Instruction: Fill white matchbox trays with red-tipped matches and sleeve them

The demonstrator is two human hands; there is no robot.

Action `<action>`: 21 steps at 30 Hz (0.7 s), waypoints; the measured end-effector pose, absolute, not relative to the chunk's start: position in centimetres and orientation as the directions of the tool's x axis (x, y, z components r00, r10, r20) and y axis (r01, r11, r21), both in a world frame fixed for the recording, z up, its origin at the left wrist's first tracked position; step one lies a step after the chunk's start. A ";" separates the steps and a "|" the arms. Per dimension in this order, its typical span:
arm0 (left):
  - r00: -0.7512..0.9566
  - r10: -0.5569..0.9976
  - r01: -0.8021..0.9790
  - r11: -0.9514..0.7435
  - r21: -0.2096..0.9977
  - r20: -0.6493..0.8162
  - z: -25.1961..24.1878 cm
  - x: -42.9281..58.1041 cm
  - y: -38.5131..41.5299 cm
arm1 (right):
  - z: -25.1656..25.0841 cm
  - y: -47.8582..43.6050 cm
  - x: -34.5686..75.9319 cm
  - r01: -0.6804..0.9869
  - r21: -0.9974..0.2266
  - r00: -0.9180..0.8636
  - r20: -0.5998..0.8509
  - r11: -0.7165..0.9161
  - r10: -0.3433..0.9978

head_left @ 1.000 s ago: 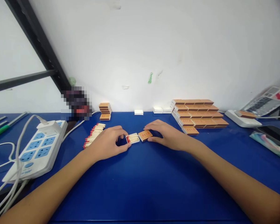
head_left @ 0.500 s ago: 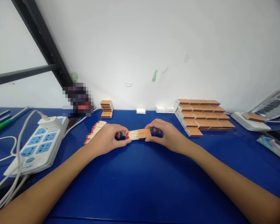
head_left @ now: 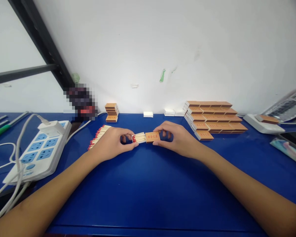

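Note:
Between thumb and fingers, my left hand grips the left end of a white matchbox tray filled with red-tipped matches. My right hand pinches the orange-brown matchbox sleeve at its right end. Tray and sleeve lie end to end, the tray's right end at the sleeve's left opening; whether it still sits slightly inside is too small to tell. Loose matches lie in a row beside my left hand, partly hidden by it.
Stacked matchboxes stand at the back right, a smaller stack at the back left. White trays sit by the wall. A power strip with cables lies left; a phone and white device lie right.
The tray and sleeve have drawn apart lengthwise, with less of the tray inside the sleeve. The whole view has shifted slightly, so background things appear a little higher.

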State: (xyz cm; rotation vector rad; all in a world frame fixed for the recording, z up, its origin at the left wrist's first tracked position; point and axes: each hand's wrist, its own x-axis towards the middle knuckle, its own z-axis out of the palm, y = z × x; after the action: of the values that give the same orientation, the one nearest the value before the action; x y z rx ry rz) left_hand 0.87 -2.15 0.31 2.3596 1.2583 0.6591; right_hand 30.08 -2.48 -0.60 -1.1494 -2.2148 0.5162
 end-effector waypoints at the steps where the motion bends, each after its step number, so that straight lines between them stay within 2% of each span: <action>1: 0.487 0.844 0.657 -0.524 0.541 0.226 0.3 0.9 -2.2 | -0.7 -2.5 30.0 0.604 -0.573 -0.452 0.326 0.553 0.831; 10: 0.448 0.860 0.629 -0.498 0.597 0.245 0.2 0.7 -2.1 | -0.4 -2.3 30.1 0.605 -0.636 -0.367 0.312 0.480 0.876; 12: 0.434 0.862 0.634 -0.499 0.590 0.262 0.3 0.8 -2.1 | 0.1 -2.5 30.1 0.591 -0.694 -0.303 0.281 0.411 0.911; 16: 0.421 0.857 0.633 -0.513 0.580 0.298 0.5 1.1 -2.6 | 0.2 -3.0 29.2 0.462 -0.826 -0.225 0.243 0.323 0.944; 21: 0.435 0.850 0.599 -0.520 0.609 0.298 0.7 1.6 -3.2 | -1.2 -3.6 27.6 0.476 -0.796 -0.198 0.317 0.374 0.927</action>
State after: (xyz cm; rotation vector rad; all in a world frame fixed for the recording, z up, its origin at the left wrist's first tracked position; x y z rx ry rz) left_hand 1.61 -3.20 0.68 2.2778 1.2271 0.8214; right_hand 27.57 -3.59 -1.21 -1.2251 -1.8222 0.7003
